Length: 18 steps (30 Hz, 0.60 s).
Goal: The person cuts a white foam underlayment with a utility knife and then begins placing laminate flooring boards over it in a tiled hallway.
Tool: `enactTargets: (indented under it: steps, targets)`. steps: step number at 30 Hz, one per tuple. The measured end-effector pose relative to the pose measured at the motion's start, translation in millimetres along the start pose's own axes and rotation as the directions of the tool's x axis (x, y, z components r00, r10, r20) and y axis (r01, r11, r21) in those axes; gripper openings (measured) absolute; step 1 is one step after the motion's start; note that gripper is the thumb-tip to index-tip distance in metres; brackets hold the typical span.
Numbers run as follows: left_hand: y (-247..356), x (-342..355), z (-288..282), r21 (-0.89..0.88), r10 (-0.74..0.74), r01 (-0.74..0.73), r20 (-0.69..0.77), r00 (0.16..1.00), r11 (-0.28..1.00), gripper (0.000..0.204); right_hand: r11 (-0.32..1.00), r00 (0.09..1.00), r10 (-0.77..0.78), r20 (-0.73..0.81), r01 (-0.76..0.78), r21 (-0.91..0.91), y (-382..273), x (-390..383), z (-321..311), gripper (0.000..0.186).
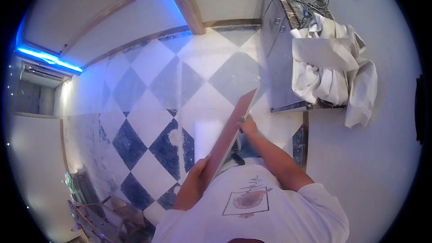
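Note:
A long, narrow board (226, 135) with a reddish-brown face and a pale edge slants across in front of my body. Its far end is cut at an angle. My left hand (198, 171) grips the near part of the board, next to my shirt. Farther up, my right hand (248, 127) is closed at the board's right edge. From its fingers sticks a small green thing (243, 119), too small to tell its kind. The hand hides the rest of it.
On the right stands a cabinet (275, 29) with crumpled white sheeting (321, 56) and cables on top. Dark and white checkered tiles (130, 139) cover the floor. A wooden frame or ladder-like piece (96, 214) stands at the lower left. Blue light strips (49, 58) glow on the left.

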<state>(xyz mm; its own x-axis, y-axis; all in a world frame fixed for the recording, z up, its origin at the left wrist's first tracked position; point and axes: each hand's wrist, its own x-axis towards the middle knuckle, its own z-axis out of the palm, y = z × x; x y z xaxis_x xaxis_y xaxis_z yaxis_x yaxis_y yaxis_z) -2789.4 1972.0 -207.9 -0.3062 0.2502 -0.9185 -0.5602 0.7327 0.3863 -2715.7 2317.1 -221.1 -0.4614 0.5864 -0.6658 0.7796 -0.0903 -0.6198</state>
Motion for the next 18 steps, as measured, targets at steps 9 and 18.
enactTargets:
  steps: [9,18]
  targets:
    - [143,58,8,-0.084,-0.125,0.135,0.109,0.986,0.987,0.076,0.995,0.970,0.098,-0.224,-0.093,0.034,-72,173,-81,0.034]
    - [231,96,-13,0.040,-0.162,0.162,-0.003,0.987,0.986,0.071,0.984,0.952,0.167,-0.256,-0.144,0.106,-130,302,-166,0.060]
